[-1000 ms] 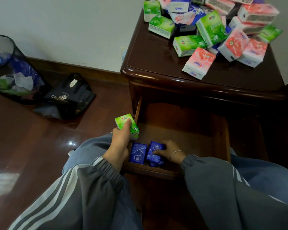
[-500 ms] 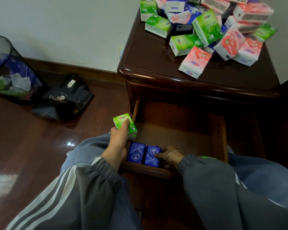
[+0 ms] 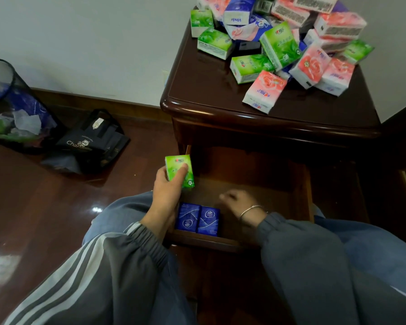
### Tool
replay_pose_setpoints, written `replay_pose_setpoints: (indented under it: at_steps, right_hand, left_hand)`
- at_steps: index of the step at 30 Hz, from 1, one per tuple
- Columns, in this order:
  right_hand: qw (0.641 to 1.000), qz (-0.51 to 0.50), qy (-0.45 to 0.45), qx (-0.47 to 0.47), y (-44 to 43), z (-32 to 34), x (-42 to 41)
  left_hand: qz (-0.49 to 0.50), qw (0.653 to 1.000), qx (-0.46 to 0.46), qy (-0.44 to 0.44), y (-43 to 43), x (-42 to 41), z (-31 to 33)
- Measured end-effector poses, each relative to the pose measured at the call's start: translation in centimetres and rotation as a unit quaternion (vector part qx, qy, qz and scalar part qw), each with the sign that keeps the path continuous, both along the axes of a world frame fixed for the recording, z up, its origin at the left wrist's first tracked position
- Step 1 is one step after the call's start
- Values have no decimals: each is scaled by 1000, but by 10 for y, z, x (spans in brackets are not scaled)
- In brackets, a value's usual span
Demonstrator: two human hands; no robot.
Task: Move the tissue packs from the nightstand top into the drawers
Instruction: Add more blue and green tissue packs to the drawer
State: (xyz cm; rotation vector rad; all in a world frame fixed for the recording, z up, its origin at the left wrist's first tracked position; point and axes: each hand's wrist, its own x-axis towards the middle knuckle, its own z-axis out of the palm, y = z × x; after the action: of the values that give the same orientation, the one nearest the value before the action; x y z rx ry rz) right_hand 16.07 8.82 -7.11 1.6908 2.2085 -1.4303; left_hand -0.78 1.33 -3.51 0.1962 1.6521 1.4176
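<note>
Space in brown wooden drawer (image 3: 267,181) lies right of upright green tissue pack (image 3: 179,170) gripped by left hand (image 3: 167,193) — right hand (image 3: 240,202) blurred, grip unclear.

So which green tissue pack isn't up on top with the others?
The green pack gripped in the left hand, beside the open drawer; every other green one lies on the nightstand top.
</note>
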Motion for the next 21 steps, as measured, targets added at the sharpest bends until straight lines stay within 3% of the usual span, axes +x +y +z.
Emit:
replay_pose_setpoints:
  at_steps: [2, 4, 6, 8, 14, 18, 21]
  right_hand:
    - [985, -60, 163, 1, 9, 27, -5]
    - [968, -38, 242, -62, 17, 50, -4]
    - [967, 39, 216, -132, 20, 59, -2]
    - [963, 102, 161, -188, 20, 55, 0]
    - [944, 77, 159, -277, 15, 31, 22]
    - [955, 76, 154, -240, 17, 27, 27]
    - [983, 49, 121, -127, 38, 28, 36]
  left_hand:
    - [-87, 995, 44, -3, -4, 2, 2]
    - [-208, 977, 47, -13, -11, 5, -1]
    - [-316, 949, -3, 10, -21, 10, -5]
    - [-355, 933, -45, 26, -28, 15, -11]
    - [-387, 919, -79, -6, -34, 29, -10]
    - [-409, 910, -69, -18, -35, 33, -9]
    - [-325, 936, -40, 130, -29, 22, -13]
